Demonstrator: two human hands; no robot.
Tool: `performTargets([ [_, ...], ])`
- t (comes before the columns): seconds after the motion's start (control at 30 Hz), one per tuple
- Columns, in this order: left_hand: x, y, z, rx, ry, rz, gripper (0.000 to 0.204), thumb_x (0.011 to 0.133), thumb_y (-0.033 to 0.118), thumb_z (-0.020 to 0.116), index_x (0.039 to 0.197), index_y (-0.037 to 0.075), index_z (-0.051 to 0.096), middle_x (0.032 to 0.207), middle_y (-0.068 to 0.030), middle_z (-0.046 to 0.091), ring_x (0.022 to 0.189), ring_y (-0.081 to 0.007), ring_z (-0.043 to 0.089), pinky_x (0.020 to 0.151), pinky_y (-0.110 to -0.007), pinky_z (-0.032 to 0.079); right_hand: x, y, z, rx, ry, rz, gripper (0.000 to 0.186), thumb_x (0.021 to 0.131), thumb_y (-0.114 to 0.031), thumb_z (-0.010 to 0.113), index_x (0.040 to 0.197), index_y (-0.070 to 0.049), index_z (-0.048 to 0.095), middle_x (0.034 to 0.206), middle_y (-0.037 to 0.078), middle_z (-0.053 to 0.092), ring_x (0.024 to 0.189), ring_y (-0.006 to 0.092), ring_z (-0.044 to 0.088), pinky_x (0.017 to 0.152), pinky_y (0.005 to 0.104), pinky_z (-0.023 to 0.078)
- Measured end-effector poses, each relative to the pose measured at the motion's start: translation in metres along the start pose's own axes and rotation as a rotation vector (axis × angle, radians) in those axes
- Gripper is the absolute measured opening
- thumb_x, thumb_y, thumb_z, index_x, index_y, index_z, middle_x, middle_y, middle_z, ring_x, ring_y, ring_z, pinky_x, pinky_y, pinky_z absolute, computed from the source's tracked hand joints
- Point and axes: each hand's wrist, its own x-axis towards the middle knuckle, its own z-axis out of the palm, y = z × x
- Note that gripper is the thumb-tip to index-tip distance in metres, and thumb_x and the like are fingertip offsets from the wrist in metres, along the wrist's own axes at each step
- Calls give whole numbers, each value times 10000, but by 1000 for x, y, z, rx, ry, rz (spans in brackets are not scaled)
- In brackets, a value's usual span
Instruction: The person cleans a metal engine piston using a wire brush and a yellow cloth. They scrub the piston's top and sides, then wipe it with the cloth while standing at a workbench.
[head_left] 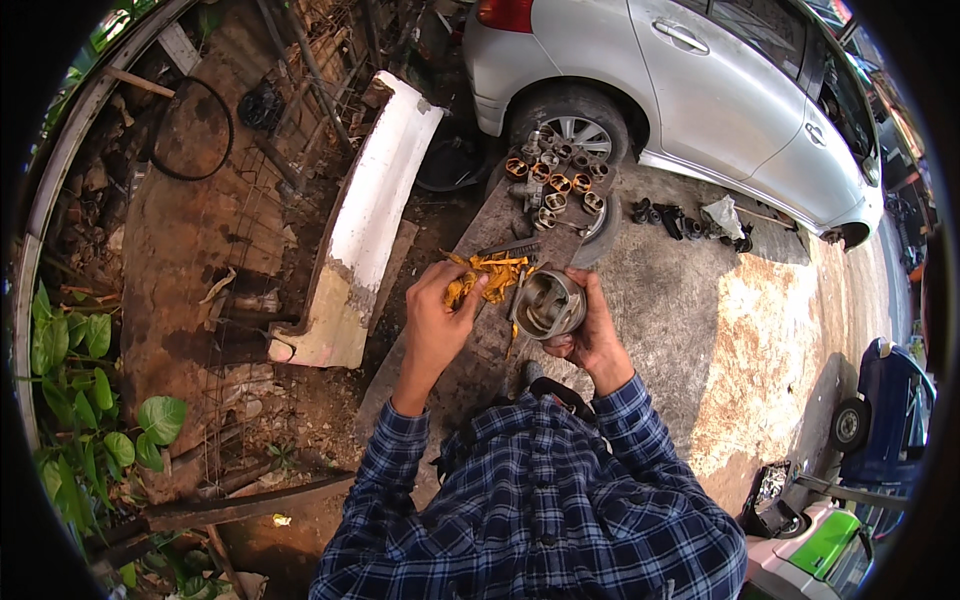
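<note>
My right hand [598, 340] grips a grey metal engine piston [552, 304], its hollow end turned up toward me. To its left, my left hand [437, 318] is closed on a crumpled yellow rag [496, 272], with thumb and fingers pinched together. Part of the rag spreads toward the piston. Both hands are over a long worn board [470, 372]. Farther up the board stand several more pistons [557, 201], some with orange-tinted rims. A dark ridged strip [512, 248] lies just beyond the rag; its kind is unclear.
A silver car [590, 50] stands beyond the board. On the left are a long white-painted slab [375, 190], a rusty sheet [180, 260] and leafy plants [90, 370]. Dark parts [690, 222] lie on the concrete beside the car. A blue vehicle [890, 410] is at far right.
</note>
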Motion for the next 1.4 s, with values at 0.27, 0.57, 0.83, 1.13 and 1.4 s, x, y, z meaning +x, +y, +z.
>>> performTargets([
  [0.27,-11,22,7,-756,-244,-558,275,946,174,723,1049,-79,692,949,-96,708,843,-109,657,732,-245,530,5,9,-3,-99,33,-21,753,922,-794,383,1278,-144,517,713,31,576,400,84,329,368,233,239],
  [0.57,-21,5,10,-1058,-407,-756,416,905,166,767,1227,-53,621,1184,-110,644,1109,-155,617,919,-274,515,4,12,0,-99,115,-55,729,921,-744,480,1329,-140,466,785,40,608,406,75,396,352,202,306],
  [0.83,-26,-20,14,-684,-440,-148,483,803,151,834,1233,6,669,1187,-123,610,1162,-254,560,985,-395,481,0,-4,12,227,67,170,673,933,-724,473,1248,-135,558,850,87,647,387,76,385,309,178,278],
  [1.13,13,2,-29,388,-361,748,438,678,263,833,1086,114,778,1051,-82,567,995,-287,543,937,-442,419,-8,-15,17,453,-180,378,790,947,-776,306,1260,-107,588,913,340,611,383,76,350,284,146,244],
  [1.4,10,-7,-19,-451,-654,129,343,762,96,828,1101,98,781,1079,-87,514,1056,-239,500,981,-387,393,-10,-24,28,342,3,313,640,971,-694,404,1204,-128,592,825,134,659,377,89,389,300,178,285],
])
